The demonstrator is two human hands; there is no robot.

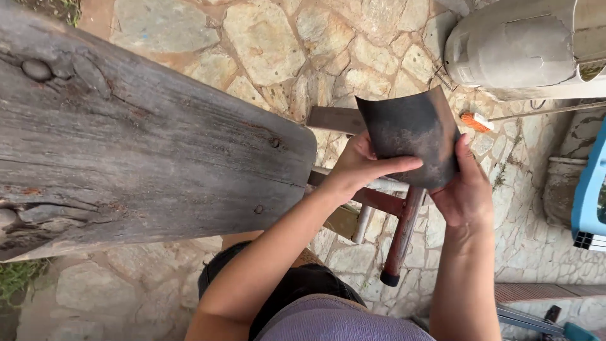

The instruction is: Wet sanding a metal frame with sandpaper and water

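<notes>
Both hands held one dark, curved sheet of sandpaper [410,136]. The left hand [360,167] was closed on its lower left edge, thumb across the face, fingers behind. The right hand [467,192] pinched the lower right edge, thumb up along that side. The sheet rose up and away from both grips, long axis roughly upright. A weathered wooden plank [145,145] lay just left of the left hand, the nearer hand to it; a reddish metal frame [404,227] stood below the grips.

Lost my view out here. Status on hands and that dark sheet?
Left hand and right hand both gripping dark sheet, curved, held up. Weathered plank alongside left. Nothing blocking.
</notes>
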